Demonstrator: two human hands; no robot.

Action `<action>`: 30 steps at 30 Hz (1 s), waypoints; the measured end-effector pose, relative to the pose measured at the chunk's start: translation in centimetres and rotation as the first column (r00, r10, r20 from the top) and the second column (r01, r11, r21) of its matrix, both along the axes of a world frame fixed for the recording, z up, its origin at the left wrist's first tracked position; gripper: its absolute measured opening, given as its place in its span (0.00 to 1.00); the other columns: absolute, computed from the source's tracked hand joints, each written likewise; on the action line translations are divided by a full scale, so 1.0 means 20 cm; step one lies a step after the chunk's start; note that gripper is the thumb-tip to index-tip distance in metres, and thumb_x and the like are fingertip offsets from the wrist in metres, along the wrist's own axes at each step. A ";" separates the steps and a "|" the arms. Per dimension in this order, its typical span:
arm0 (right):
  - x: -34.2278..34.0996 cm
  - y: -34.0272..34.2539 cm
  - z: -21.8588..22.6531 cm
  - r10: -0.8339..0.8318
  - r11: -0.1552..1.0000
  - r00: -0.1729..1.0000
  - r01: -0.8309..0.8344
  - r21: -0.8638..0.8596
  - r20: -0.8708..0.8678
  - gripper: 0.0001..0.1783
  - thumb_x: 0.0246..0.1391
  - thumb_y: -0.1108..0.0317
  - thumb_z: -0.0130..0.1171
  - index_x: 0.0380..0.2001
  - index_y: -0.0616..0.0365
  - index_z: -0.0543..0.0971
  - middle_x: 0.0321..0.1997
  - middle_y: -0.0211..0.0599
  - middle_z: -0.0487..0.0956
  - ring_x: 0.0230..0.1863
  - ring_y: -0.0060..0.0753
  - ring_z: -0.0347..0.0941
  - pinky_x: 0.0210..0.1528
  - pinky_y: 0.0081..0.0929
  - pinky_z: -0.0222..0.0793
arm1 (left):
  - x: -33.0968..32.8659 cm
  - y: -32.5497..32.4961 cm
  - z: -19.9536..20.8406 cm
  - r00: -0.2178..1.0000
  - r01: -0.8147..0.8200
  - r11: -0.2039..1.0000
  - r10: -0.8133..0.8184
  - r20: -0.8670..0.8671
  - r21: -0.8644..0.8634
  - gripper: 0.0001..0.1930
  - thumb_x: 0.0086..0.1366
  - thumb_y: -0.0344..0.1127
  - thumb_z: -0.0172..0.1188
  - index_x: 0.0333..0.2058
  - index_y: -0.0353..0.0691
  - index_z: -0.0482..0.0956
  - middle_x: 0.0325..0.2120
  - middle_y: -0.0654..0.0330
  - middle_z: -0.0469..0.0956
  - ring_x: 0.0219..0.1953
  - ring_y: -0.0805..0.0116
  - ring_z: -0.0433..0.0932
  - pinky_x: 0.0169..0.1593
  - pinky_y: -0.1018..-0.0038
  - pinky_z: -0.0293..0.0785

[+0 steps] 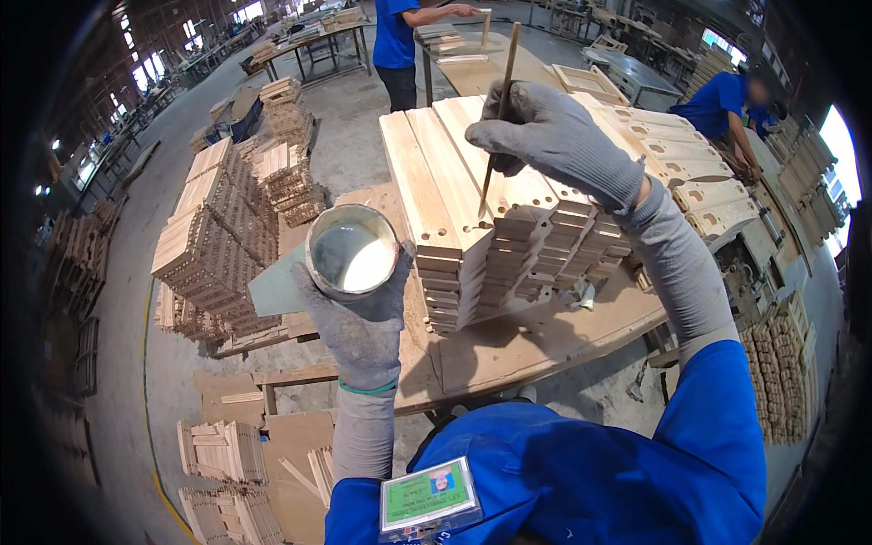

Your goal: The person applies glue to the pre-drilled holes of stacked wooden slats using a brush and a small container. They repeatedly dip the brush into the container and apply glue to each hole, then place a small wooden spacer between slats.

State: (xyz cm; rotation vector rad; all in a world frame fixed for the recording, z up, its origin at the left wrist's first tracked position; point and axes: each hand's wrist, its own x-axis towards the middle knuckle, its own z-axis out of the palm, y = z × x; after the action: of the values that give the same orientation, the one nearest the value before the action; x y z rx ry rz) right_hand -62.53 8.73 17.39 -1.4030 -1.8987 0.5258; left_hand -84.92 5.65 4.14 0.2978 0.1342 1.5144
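Note:
My left hand [363, 331], in a grey knit glove, is wrapped round a round cup [343, 225] with whitish liquid inside. A flat pale green piece [275, 289] sticks out to the left beside the cup; how it joins is hidden. My right hand [568, 141], also gloved, pinches a thin wooden stick [511, 59]. The stick points down, its lower tip at the near ends of the stacked wooden boards [422, 173]. Small round holes show near the board ends. Whether the tip is inside a hole I cannot tell.
The boards stand on a brown worktable [509, 354]. Tall stacks of wooden parts [204, 204] stand at the left, with more bundles [227, 450] low at the left. One person in blue [395, 45] stands ahead; another [713, 104] works at the far right.

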 end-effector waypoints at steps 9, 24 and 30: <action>-0.01 -0.02 -0.03 0.016 0.998 0.998 -0.020 0.059 0.062 0.25 0.50 0.48 0.53 0.28 0.65 0.76 0.20 0.46 0.74 0.24 0.41 0.71 0.29 0.33 0.66 | 0.01 0.01 -0.02 0.998 -0.042 0.999 0.044 -0.052 0.029 0.30 0.63 0.57 0.48 0.56 0.42 0.61 0.49 0.43 0.67 0.49 0.46 0.70 0.57 0.47 0.65; -0.05 0.03 -0.12 0.076 0.992 0.971 -0.096 0.076 0.227 0.16 0.53 0.58 0.58 0.27 0.63 0.76 0.19 0.28 0.72 0.21 0.17 0.66 0.25 0.19 0.63 | 0.02 0.01 0.00 0.996 -0.040 0.999 0.041 -0.085 0.012 0.31 0.63 0.57 0.47 0.57 0.42 0.60 0.51 0.43 0.66 0.50 0.46 0.69 0.57 0.48 0.65; -0.05 0.02 -0.07 0.107 0.987 0.974 -0.128 0.098 0.198 0.16 0.54 0.58 0.57 0.27 0.64 0.75 0.18 0.30 0.72 0.21 0.18 0.66 0.25 0.20 0.63 | 0.01 0.01 0.00 0.999 0.001 0.999 0.000 -0.036 0.034 0.29 0.64 0.56 0.48 0.57 0.43 0.60 0.52 0.45 0.65 0.51 0.46 0.69 0.58 0.47 0.64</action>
State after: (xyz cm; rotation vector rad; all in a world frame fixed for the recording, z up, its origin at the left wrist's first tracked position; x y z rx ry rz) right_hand -63.48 9.17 15.89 -1.3156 -2.1413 0.3454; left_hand -84.75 5.89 4.07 0.3517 0.1369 1.5121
